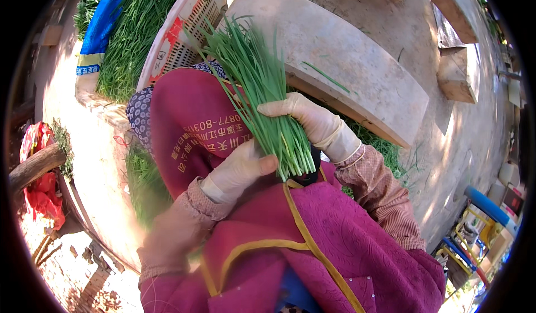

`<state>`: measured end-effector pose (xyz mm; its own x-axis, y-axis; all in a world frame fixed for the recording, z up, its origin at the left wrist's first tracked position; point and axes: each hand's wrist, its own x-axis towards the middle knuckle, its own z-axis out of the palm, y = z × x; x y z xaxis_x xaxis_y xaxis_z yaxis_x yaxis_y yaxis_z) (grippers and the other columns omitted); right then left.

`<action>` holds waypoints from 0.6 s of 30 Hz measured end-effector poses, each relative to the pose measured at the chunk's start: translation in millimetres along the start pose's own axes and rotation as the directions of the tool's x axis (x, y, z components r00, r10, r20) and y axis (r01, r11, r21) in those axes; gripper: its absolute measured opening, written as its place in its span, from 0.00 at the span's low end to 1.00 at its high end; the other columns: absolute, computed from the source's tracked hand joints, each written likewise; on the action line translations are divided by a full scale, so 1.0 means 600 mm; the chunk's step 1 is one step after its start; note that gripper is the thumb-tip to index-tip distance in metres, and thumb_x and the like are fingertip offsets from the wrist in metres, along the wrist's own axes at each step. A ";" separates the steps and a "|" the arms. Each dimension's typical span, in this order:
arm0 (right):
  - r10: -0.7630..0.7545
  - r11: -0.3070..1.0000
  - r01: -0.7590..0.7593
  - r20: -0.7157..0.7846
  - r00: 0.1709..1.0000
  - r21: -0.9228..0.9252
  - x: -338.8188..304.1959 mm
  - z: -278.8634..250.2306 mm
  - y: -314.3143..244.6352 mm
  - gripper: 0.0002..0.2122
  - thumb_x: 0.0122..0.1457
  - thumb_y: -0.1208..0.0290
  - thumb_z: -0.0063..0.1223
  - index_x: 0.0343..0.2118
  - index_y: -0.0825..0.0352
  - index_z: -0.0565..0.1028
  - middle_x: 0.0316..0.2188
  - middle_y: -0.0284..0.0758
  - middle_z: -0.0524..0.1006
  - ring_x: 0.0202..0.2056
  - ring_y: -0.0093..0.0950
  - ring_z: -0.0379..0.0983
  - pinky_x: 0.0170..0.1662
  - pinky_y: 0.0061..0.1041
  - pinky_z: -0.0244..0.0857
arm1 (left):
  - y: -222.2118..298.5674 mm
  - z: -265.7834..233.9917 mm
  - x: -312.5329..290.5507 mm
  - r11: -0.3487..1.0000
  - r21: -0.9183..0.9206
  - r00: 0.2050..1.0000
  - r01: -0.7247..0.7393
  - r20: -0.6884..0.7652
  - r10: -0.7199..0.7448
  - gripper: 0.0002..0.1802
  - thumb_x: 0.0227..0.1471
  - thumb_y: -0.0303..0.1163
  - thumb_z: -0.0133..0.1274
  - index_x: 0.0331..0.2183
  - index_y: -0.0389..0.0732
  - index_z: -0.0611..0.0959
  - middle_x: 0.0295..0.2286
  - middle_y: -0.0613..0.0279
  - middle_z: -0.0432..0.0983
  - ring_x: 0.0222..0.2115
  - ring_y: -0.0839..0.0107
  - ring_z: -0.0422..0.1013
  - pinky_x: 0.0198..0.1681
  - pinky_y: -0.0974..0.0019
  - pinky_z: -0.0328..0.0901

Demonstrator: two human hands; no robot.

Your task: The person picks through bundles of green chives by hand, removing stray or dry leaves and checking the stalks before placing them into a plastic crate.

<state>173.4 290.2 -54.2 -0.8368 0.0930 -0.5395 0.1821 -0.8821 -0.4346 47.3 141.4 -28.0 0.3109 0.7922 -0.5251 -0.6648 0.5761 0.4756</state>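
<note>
A bunch of green garlic chives [254, 70] lies slanted above my lap, leaf tips pointing away and pale cut ends toward me. My right hand [307, 120], in a thin whitish glove, grips the bunch around its middle, thumb across the top. Lower down, my left hand [237, 170] closes on the stems near the cut ends; its thumb tip pokes out of the glove and its other fingers are hidden. Beneath the bunch spreads my maroon apron [192, 109] with yellow trim and printed lettering.
A pale wooden bench [346, 50] stands ahead, with a few loose leaves on it. A white-and-red plastic basket [190, 31] is beside my knee. Piled greens [139, 39] lie at far left by a blue sack [106, 22]. Red plastic bags [42, 196] hang near a log.
</note>
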 end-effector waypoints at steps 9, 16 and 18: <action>0.074 0.979 -0.066 0.036 0.997 -0.195 -0.015 0.056 -0.014 0.16 0.54 0.72 0.60 0.45 0.69 0.74 0.35 0.31 0.78 0.33 0.21 0.74 0.37 0.22 0.70 | 0.059 -0.028 -0.006 0.970 0.084 0.949 -0.229 -0.202 0.242 0.51 0.48 0.64 0.55 0.60 0.36 0.60 0.56 0.50 0.61 0.58 0.56 0.59 0.63 0.53 0.54; -0.021 0.935 0.061 0.116 0.993 -0.349 0.008 0.067 -0.004 0.19 0.55 0.65 0.62 0.45 0.71 0.73 0.37 0.31 0.76 0.36 0.19 0.72 0.42 0.19 0.67 | 0.054 -0.067 0.028 0.873 -0.261 0.911 -0.412 -0.091 0.403 0.16 0.57 0.42 0.54 0.40 0.41 0.77 0.47 0.51 0.74 0.52 0.57 0.68 0.57 0.52 0.62; 0.018 0.876 -0.011 0.009 1.000 -0.482 -0.001 0.081 -0.028 0.14 0.56 0.67 0.61 0.44 0.64 0.76 0.33 0.27 0.75 0.33 0.15 0.70 0.38 0.19 0.66 | 0.054 -0.062 0.034 0.802 -0.390 0.892 -0.452 -0.206 0.403 0.12 0.60 0.41 0.49 0.30 0.44 0.77 0.42 0.51 0.78 0.51 0.55 0.69 0.56 0.49 0.62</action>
<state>145.7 282.4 -11.9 -0.8379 0.0735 -0.5409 0.4177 -0.5515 -0.7220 6.6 168.7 -49.8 -0.1304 0.8973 -0.4217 -0.9386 0.0253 0.3440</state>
